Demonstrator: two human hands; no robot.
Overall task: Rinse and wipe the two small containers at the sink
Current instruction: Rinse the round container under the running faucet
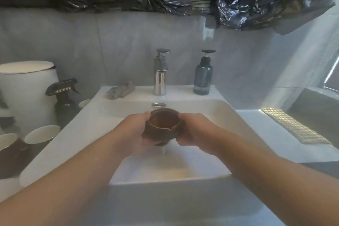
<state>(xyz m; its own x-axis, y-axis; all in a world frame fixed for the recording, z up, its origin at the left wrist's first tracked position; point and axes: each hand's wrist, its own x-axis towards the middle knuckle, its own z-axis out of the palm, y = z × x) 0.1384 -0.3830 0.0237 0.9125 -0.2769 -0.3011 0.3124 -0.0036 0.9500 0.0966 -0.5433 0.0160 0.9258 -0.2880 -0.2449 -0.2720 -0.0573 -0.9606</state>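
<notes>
Head view shows you holding a small brown container [162, 124] between both hands over the basin of the white sink [102, 115]. It is upright with its mouth facing up. Your left hand [135, 130] cups its left side and your right hand [196, 130] its right. The fingers of both are curled round and under it, so both hands share the hold and neither is free. A thin pale streak below the container looks like water running off into the basin.

The next move turns on one line. The faucet [160, 79] stands straight beyond the container, and its spout is higher and further from you, so rinsing means carrying the container forward. For wiping, the grey cloth [121, 90] lies on the back ledge just left of the faucet. That puts it nearer your left hand, so the right would have to keep the hold.

Two cups [42, 134] stand left of the sink. I cannot tell whether either is the second container.

No brand or writing can be read, not even on the blue soap bottle [203, 77].
</notes>
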